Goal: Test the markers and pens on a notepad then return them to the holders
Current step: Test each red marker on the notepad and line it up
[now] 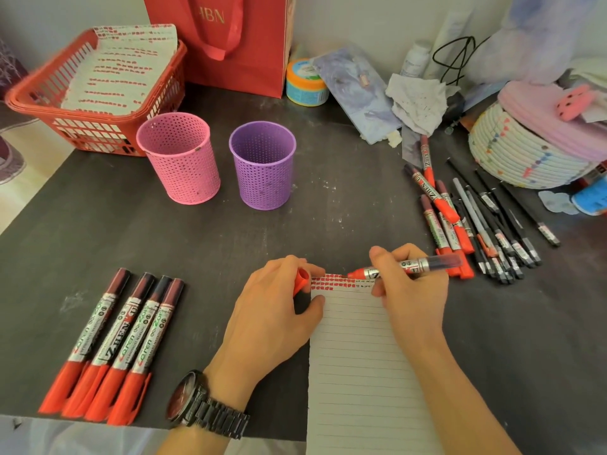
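Observation:
My right hand grips an uncapped red marker, tip pointing left at the top of the lined notepad, where rows of red marks sit. My left hand holds the marker's red cap and rests on the notepad's left edge. Several capped red markers lie in a row at the front left. More red markers and black pens lie in a pile at the right. The pink holder and purple holder stand upright behind, with nothing visible inside.
A red basket with marked sheets stands at the back left, a red paper bag behind the holders. A small jar, crumpled paper and a woven basket crowd the back right. The dark table's front edge is near my wrists.

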Motion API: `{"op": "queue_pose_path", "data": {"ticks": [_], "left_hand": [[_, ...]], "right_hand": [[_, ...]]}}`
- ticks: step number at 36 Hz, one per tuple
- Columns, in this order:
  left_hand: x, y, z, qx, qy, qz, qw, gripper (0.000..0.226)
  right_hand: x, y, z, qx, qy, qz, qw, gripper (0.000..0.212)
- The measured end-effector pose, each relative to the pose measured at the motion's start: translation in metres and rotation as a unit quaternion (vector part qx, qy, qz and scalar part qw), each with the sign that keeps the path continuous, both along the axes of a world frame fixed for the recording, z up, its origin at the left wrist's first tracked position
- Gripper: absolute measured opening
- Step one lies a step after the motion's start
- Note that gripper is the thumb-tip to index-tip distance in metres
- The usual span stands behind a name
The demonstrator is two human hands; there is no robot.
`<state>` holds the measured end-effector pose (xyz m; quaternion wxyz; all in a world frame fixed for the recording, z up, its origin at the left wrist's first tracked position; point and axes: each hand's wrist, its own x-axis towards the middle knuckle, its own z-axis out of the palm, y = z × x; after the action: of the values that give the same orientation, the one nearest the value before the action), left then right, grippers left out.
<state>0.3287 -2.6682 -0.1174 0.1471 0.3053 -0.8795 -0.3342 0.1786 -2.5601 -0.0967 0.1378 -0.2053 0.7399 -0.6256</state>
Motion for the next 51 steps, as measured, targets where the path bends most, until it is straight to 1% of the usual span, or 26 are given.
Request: {"op": "queue_pose_path", "data": {"ticks": [3, 5, 7, 8, 10, 13, 15, 16, 17, 18, 19, 21, 23, 25, 29, 32, 37, 45, 49, 50, 51], "left_hand": [[0.000, 0.000, 0.003, -0.002, 0.001, -0.001, 1.000, 0.025], [0.001, 0.002, 0.006, -0.001, 0.007, -0.010, 1.000, 0.025], [0.005, 0.003, 0.009, -0.001, 0.026, -0.016, 1.000, 0.030], [0.007, 0.004, 0.010, 0.002, 0.044, -0.011, 0.999, 0.029], [0.010, 0.006, 0.013, 0.026, 0.083, 0.019, 0.996, 0.019], [0.014, 0.009, 0.020, 0.066, 0.112, 0.050, 0.990, 0.018], [0.017, 0.013, 0.024, 0.103, 0.101, 0.040, 0.989, 0.014], [0.018, 0.016, 0.025, 0.123, 0.095, 0.038, 0.987, 0.007], [0.020, 0.020, 0.026, 0.140, 0.091, 0.039, 0.985, 0.007], [0.022, 0.025, 0.027, 0.154, 0.089, 0.039, 0.983, 0.012], [0.025, 0.030, 0.027, 0.166, 0.088, 0.036, 0.981, 0.016], [0.030, 0.043, 0.029, 0.184, 0.089, 0.015, 0.979, 0.014], [0.034, 0.056, 0.031, 0.189, 0.093, -0.014, 0.978, 0.010], [0.037, 0.067, 0.032, 0.181, 0.102, -0.029, 0.978, 0.019], [0.040, 0.084, 0.035, 0.145, 0.120, -0.017, 0.982, 0.027], [0.040, 0.094, 0.040, 0.150, 0.150, -0.018, 0.977, 0.028], [0.036, 0.102, 0.048, 0.152, 0.147, -0.031, 0.977, 0.029], [0.033, 0.110, 0.053, 0.146, 0.139, -0.064, 0.977, 0.028], [0.036, 0.107, 0.054, 0.149, 0.138, -0.077, 0.976, 0.027], [0.038, 0.105, 0.054, 0.146, 0.135, -0.083, 0.977, 0.027], [0.040, 0.103, 0.054, 0.141, 0.132, -0.088, 0.977, 0.027]], "right_hand": [[0.002, 0.001, 0.008, -0.023, -0.039, 0.010, 0.999, 0.034], [0.001, 0.006, 0.016, -0.038, -0.078, 0.023, 0.996, 0.036], [0.002, 0.014, 0.024, -0.066, -0.130, 0.046, 0.988, 0.037], [0.003, 0.019, 0.028, -0.092, -0.166, 0.059, 0.980, 0.035], [0.007, 0.034, 0.033, -0.141, -0.238, 0.085, 0.957, 0.029], [0.016, 0.057, 0.037, -0.163, -0.307, 0.118, 0.930, 0.028], [0.022, 0.071, 0.037, -0.157, -0.339, 0.097, 0.922, 0.030], [0.025, 0.077, 0.037, -0.155, -0.349, 0.079, 0.921, 0.030], [0.028, 0.082, 0.037, -0.150, -0.354, 0.060, 0.921, 0.025], [0.030, 0.087, 0.035, -0.145, -0.357, 0.043, 0.922, 0.018], [0.032, 0.093, 0.035, -0.139, -0.360, 0.029, 0.922, 0.018], [0.034, 0.104, 0.030, -0.125, -0.360, 0.009, 0.925, 0.031], [0.039, 0.115, 0.030, -0.115, -0.354, 0.005, 0.928, 0.027], [0.044, 0.125, 0.030, -0.116, -0.347, 0.006, 0.931, 0.026], [0.051, 0.138, 0.030, -0.125, -0.319, 0.002, 0.940, 0.032], [0.055, 0.144, 0.034, -0.133, -0.300, 0.007, 0.945, 0.033], [0.061, 0.147, 0.041, -0.142, -0.274, 0.006, 0.951, 0.036], [0.071, 0.146, 0.041, -0.112, -0.243, 0.056, 0.962, 0.035], [0.068, 0.150, 0.039, -0.079, -0.229, 0.074, 0.967, 0.062], [0.066, 0.152, 0.040, -0.067, -0.219, 0.089, 0.969, 0.061], [0.064, 0.154, 0.042, -0.051, -0.206, 0.110, 0.971, 0.055]]}}
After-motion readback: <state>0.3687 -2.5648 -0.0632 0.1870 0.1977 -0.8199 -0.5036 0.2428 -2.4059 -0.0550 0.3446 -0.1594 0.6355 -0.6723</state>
